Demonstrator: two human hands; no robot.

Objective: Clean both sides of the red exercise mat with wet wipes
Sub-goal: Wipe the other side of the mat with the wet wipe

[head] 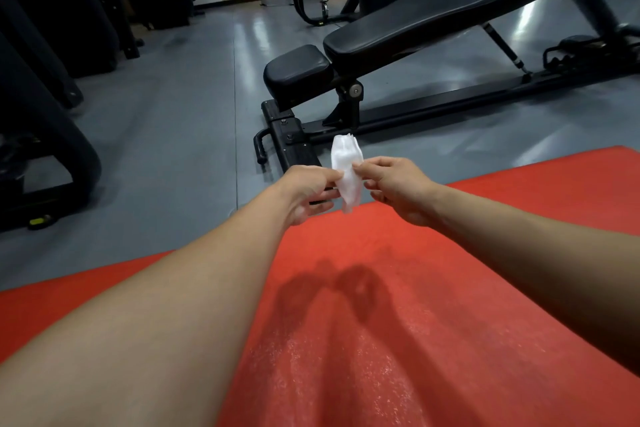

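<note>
While the mat lies flat on the gym floor below, the left hand and right hand each pinch the bunched wipe in a closed grip, apparently to spread it open before wiping.

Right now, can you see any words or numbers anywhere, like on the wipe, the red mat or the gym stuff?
No text can be read anywhere.
Wet wipe, pinched by the left hand and right hand: plain white.
Red mat: no print.
Black bench: no label visible.
Machines at the back: too dark and blurred to tell.
</note>
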